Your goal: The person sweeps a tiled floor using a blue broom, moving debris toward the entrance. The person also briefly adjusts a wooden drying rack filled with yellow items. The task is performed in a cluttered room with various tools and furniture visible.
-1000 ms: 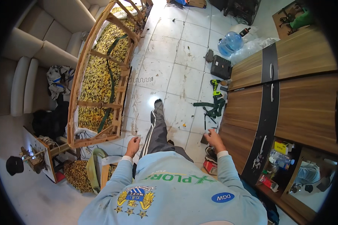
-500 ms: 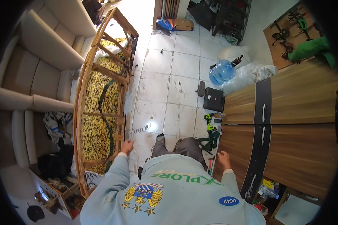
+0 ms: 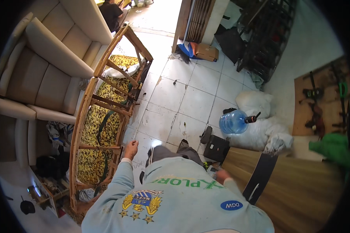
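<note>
My left hand (image 3: 131, 150) is closed, beside the long edge of a wooden sofa frame (image 3: 90, 91) lined with yellow and black patterned fabric (image 3: 99, 134). What its fingers hold, if anything, I cannot make out. A zigzag wire spring (image 3: 137, 165) lies on the floor just below that hand. On the other side of my body, my right hand (image 3: 221, 176) is low beside the wooden cabinet (image 3: 237, 159), smeared by motion, its fingers unclear. Close by it, a yellow-green power tool (image 3: 205, 165) is mostly hidden by my body.
Beige sofas (image 3: 46, 79) line the left side. A black case (image 3: 216, 148), a blue water jug (image 3: 234, 121) and white bundles (image 3: 256, 132) stand on the right. Farther off are a cardboard box (image 3: 207, 52) and a seated person (image 3: 111, 15). Tools hang on a board (image 3: 319, 97).
My view has turned and moved; the sofa frame now slants more. My right hand has moved in toward my body, near the power tool. My left hand stays closed beside the frame.
</note>
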Action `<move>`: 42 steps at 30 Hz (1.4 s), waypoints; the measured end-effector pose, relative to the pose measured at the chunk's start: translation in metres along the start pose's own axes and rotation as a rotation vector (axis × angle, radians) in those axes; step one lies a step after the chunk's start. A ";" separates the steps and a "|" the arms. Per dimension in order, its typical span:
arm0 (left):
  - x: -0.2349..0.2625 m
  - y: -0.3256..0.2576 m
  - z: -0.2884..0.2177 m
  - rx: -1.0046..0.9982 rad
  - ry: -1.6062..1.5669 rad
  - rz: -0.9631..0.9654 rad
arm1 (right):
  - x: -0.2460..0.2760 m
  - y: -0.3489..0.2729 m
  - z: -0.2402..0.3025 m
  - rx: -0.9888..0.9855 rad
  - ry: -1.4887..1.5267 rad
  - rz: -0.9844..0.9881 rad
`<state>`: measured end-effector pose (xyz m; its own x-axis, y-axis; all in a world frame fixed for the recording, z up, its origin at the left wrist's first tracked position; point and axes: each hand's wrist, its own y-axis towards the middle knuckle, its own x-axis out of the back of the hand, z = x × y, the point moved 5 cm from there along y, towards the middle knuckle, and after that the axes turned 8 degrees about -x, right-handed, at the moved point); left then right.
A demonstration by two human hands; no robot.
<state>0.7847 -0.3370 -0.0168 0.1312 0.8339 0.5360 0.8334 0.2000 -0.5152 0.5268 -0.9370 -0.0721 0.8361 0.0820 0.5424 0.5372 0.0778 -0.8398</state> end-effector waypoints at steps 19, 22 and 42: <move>-0.086 0.328 -0.161 0.210 -0.014 0.168 | 0.762 0.316 -0.124 0.056 1.099 -0.559; -0.051 0.442 -0.318 -0.049 -0.263 -0.167 | 0.884 0.357 -0.139 0.177 1.007 -0.795; -0.310 0.269 -0.416 0.841 -0.503 -0.062 | 1.531 0.509 -0.233 0.920 1.316 -1.121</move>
<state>1.1910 -0.7559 -0.0439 -0.3064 0.8923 0.3315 0.1515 0.3895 -0.9085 2.1065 -1.0029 0.3261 -0.0026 -0.9998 0.0194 0.9487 0.0037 0.3160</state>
